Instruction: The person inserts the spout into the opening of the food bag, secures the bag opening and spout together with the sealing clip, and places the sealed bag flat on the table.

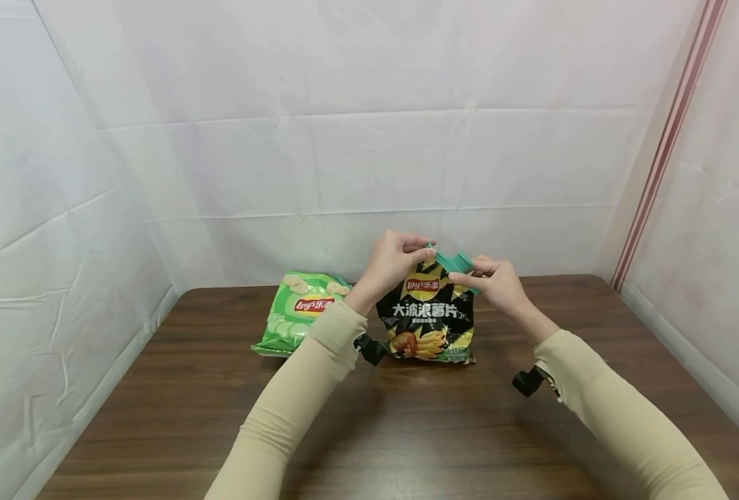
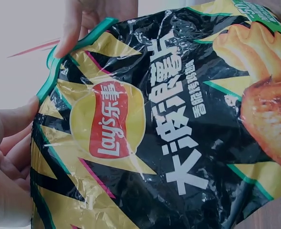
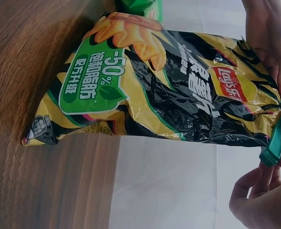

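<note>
Surroundings: white sheeting hangs behind and to both sides of a dark wood tabletop [image 1: 176, 417]. A green chip bag [image 1: 297, 312] lies flat toward the back left, just beside the left forearm. A red-striped strip [image 1: 669, 139] runs up the right corner of the sheeting. Nothing stands between the viewer and the work except the two forearms, whose beige sleeves [image 1: 294, 389] cross the near half of the tabletop.

Work item: a black-and-yellow chip bag [image 1: 428, 323] stands upright on its bottom edge at the centre back of the tabletop, printed face toward the person. A teal sealing clip [image 1: 453, 262] sits along its top edge.

Left hand [image 1: 391, 260]: raised over the bag's top left corner, wrist bent, fingers [image 2: 71, 28] curled and pinching the clip's left end together with the bag top. The left wrist view shows the thumb [image 2: 14, 119] pressed against the bag's edge.

Right hand [image 1: 497, 281]: at the top right corner, fingers [image 3: 254, 191] curled round the clip's right end, which juts past the bag; the right wrist view shows that end parted.

Count: two chip bags, one clip, two hands, both on the same clip.
</note>
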Tool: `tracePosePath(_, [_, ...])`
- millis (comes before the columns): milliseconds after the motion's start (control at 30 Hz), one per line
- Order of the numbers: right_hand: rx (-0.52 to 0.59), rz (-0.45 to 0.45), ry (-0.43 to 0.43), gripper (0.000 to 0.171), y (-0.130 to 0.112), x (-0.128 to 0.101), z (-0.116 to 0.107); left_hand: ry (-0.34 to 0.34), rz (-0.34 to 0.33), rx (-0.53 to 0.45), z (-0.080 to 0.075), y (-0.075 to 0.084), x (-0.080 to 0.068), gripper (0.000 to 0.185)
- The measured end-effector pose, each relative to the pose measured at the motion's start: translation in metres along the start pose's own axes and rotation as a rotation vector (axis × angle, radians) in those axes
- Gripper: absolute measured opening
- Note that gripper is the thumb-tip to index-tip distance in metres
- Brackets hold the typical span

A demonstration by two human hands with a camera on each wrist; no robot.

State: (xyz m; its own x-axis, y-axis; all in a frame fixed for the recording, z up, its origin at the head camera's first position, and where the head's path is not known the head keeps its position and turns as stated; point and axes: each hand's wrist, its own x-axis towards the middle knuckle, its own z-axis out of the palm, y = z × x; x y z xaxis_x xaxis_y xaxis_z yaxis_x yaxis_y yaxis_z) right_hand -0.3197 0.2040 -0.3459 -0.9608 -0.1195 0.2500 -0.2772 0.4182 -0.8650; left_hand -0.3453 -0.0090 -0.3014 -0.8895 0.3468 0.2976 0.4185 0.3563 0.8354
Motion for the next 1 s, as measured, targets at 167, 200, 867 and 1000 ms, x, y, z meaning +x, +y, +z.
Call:
tracePosePath(167, [-0.012,0.001,0.004,0.045,0.002,0.000,-0.001,-0.025,0.007,0.050,0.001,0.000,0.001,0.027])
tracePosePath(200, [-0.013,0.005,0.007,0.045,0.003,0.000,-0.001,-0.028,0.011,0.070,0.002,0.000,0.001,0.027])
tracePosePath(867, [0.000,0.097,-0.095,0.055,0.003,0.006,-0.005,-0.046,0.027,0.048,-0.003,-0.005,0.005,0.026])
tracePosePath(1000, [0.010,0.107,-0.104,0.057,0.003,0.006,-0.004,-0.030,0.049,0.042,-0.008,-0.008,0.005,0.027])
